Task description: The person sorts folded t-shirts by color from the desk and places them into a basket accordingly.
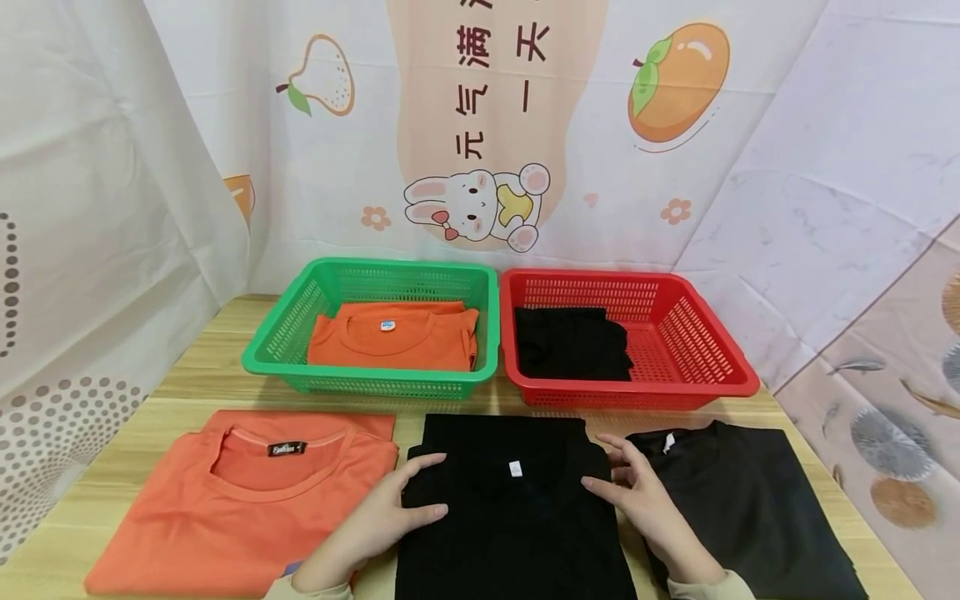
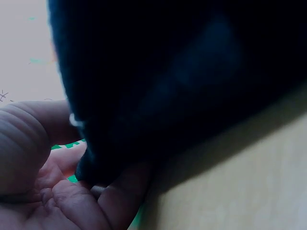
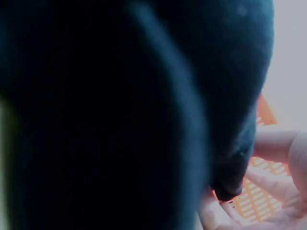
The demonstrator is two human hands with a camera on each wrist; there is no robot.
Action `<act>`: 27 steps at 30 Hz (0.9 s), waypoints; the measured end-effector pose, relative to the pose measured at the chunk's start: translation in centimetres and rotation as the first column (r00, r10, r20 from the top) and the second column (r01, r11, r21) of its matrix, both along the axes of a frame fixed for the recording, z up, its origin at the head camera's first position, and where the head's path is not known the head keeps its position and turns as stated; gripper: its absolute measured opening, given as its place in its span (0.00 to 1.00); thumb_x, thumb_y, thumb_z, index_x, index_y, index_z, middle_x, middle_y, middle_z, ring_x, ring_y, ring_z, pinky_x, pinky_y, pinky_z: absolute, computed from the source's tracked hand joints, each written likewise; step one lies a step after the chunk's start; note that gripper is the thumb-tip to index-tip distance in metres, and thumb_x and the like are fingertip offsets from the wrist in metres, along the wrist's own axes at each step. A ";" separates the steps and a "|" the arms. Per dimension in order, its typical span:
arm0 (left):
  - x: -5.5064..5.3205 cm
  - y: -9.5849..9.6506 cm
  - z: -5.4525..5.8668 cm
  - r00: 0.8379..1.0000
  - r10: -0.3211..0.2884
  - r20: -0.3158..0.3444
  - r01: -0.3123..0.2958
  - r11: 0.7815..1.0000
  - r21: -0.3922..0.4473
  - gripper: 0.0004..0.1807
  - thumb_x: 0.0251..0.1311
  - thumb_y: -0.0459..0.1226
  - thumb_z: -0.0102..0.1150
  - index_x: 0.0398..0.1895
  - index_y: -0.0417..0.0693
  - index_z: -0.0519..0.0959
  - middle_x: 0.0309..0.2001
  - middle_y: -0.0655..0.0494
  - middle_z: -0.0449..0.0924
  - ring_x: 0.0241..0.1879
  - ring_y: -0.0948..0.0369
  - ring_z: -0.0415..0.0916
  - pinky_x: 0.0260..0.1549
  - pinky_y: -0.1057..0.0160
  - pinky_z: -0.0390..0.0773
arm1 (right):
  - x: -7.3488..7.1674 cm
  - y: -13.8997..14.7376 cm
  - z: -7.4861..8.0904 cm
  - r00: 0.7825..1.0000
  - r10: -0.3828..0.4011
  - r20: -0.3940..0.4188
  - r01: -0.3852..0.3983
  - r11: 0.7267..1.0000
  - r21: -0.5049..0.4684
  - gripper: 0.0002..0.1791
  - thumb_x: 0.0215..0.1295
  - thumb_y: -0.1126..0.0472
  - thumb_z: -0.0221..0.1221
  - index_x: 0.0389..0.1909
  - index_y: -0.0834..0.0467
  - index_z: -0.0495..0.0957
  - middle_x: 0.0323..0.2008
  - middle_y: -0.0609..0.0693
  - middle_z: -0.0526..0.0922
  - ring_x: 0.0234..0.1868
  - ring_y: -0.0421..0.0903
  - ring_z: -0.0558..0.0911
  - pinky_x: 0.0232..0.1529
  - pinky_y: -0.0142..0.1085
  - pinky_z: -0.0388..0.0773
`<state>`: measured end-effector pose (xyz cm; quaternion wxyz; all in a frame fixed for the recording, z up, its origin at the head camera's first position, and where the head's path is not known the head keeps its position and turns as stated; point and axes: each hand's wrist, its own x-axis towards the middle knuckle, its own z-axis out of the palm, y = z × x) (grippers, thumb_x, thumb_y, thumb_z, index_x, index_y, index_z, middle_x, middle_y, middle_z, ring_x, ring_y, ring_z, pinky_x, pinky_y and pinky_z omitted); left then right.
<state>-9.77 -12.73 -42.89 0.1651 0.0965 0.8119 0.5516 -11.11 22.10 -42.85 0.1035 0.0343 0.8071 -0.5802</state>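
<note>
A folded black T-shirt [image 1: 517,525] with a small white neck label lies in front of me, in the middle of the head view. My left hand [image 1: 393,508] holds its left edge, thumb on top. On the opposite edge, my right hand [image 1: 633,487] grips it the same way. Dark cloth fills most of both wrist views; in the left wrist view, fingers [image 2: 122,194] reach beneath the fabric, and the right wrist view shows the thumb [image 3: 273,143] against its side. Fingertips under the shirt are hidden.
Folded orange T-shirts lie at the left [image 1: 247,517] and inside the green basket [image 1: 371,387]. Another black T-shirt [image 1: 750,508] lies at the right. The red basket [image 1: 637,396] holds folded black cloth [image 1: 570,346] on its left side. A printed curtain [image 1: 322,208] hangs behind.
</note>
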 end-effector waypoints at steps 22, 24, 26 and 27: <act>-0.2 -0.1 0.1 0.997 -0.063 0.036 0.062 0.997 0.050 0.38 0.60 0.43 0.68 0.73 0.47 0.65 0.72 0.39 0.63 0.73 0.38 0.52 0.65 0.31 0.56 | 0.0 0.7 -0.1 0.905 0.421 0.067 -0.411 0.903 -0.125 0.28 0.69 0.56 0.60 0.68 0.59 0.69 0.71 0.64 0.60 0.62 0.46 0.65 0.55 0.40 0.71; -0.2 -0.1 0.2 0.996 -0.078 0.050 0.074 0.995 0.065 0.38 0.60 0.43 0.68 0.73 0.48 0.65 0.71 0.40 0.64 0.72 0.39 0.53 0.65 0.34 0.59 | 0.0 0.9 -0.1 0.897 0.436 0.071 -0.423 0.894 -0.147 0.31 0.68 0.58 0.61 0.70 0.60 0.67 0.72 0.64 0.60 0.62 0.44 0.67 0.56 0.39 0.72; -0.1 -0.1 0.3 0.994 -0.086 0.065 0.080 0.993 0.092 0.38 0.60 0.42 0.68 0.73 0.48 0.65 0.70 0.41 0.67 0.70 0.41 0.58 0.64 0.40 0.65 | -0.1 1.0 0.0 0.895 0.439 0.075 -0.423 0.891 -0.166 0.33 0.67 0.59 0.62 0.71 0.60 0.66 0.72 0.65 0.61 0.61 0.42 0.69 0.56 0.38 0.73; -0.1 -0.1 0.4 0.994 -0.086 0.067 0.079 0.992 0.100 0.38 0.60 0.42 0.68 0.73 0.47 0.65 0.69 0.42 0.68 0.70 0.42 0.59 0.63 0.42 0.67 | -0.1 1.1 0.0 0.896 0.437 0.076 -0.420 0.891 -0.174 0.33 0.66 0.60 0.62 0.71 0.61 0.66 0.72 0.65 0.61 0.62 0.41 0.69 0.56 0.37 0.73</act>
